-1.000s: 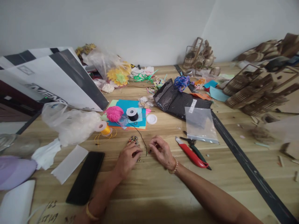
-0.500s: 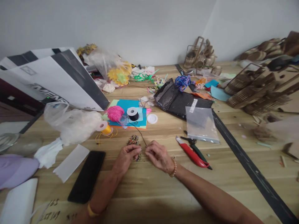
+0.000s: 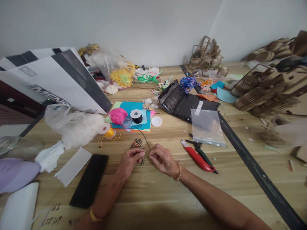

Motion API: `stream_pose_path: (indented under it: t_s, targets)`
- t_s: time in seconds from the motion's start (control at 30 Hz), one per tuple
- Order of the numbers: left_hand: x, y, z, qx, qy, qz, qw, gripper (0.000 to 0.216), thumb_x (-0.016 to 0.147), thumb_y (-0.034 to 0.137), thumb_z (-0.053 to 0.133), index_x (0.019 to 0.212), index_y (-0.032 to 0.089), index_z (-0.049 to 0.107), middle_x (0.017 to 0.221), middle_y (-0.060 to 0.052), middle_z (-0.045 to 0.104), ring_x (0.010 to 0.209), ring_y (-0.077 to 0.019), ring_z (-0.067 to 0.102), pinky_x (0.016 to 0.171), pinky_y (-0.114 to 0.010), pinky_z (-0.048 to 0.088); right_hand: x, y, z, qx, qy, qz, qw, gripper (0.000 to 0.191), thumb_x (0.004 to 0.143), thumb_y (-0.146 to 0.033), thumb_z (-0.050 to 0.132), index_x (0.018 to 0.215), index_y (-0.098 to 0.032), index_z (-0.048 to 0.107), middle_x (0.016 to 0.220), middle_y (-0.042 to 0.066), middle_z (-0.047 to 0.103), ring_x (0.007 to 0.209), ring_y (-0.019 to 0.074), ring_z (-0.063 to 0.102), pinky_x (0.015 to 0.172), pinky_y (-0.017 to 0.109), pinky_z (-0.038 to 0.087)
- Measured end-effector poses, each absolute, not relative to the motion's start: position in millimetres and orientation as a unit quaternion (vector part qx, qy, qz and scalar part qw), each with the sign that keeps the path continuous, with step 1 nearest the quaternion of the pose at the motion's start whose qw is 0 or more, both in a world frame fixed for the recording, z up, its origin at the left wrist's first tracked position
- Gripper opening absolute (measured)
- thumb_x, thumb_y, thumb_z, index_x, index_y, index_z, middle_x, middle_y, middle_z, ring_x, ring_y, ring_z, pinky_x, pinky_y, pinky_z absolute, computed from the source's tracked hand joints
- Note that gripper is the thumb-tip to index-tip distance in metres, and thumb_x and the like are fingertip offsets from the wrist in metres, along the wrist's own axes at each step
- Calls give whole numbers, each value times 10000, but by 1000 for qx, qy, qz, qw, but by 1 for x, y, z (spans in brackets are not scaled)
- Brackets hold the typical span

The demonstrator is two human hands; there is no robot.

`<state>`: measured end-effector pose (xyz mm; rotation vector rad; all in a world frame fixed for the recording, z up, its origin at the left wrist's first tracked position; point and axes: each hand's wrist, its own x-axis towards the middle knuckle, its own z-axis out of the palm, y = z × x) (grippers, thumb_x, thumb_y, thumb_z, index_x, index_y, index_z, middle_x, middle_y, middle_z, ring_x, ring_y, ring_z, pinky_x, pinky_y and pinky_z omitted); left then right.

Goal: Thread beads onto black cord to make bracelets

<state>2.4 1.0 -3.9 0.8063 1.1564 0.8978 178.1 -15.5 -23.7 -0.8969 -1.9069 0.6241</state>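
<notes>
Over a small heap of multicoloured beads (image 3: 136,143), my left hand (image 3: 131,159) is closed in a pinch; what sits between its fingertips is too small to name. Close beside it, my right hand (image 3: 163,160) pinches a black cord (image 3: 144,135), which runs back to a white spool of black cord (image 3: 136,118). A thin pale bit shows between the two sets of fingertips, which almost meet. More beads lie partly hidden just under the left fingertips. A beaded bracelet circles my right wrist.
A black phone (image 3: 90,180) lies left of my left forearm. Red-handled cutters (image 3: 198,156) and a clear zip bag (image 3: 208,127) are at right. Behind the beads are pink yarn (image 3: 118,115), a yellow cord spool (image 3: 107,131) and a white lid (image 3: 156,121).
My fingertips have shifted very slightly, and a thin pale bit now shows between them. Everything else stays as it was, apart from a slight camera movement.
</notes>
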Motion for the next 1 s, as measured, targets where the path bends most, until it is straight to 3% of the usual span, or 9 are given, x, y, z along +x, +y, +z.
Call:
stream_pose_path:
  t_s: [1.0]
  targets:
    - [0, 1, -9, 446, 505, 382, 633, 197, 573, 294, 794, 668, 136, 725, 501, 24, 547, 485, -84, 442, 505, -226, 356, 177, -15, -25, -360, -776, 247, 455, 83, 902, -166, 485, 846, -197, 539, 771, 41, 562, 701, 149, 534, 612, 256, 431]
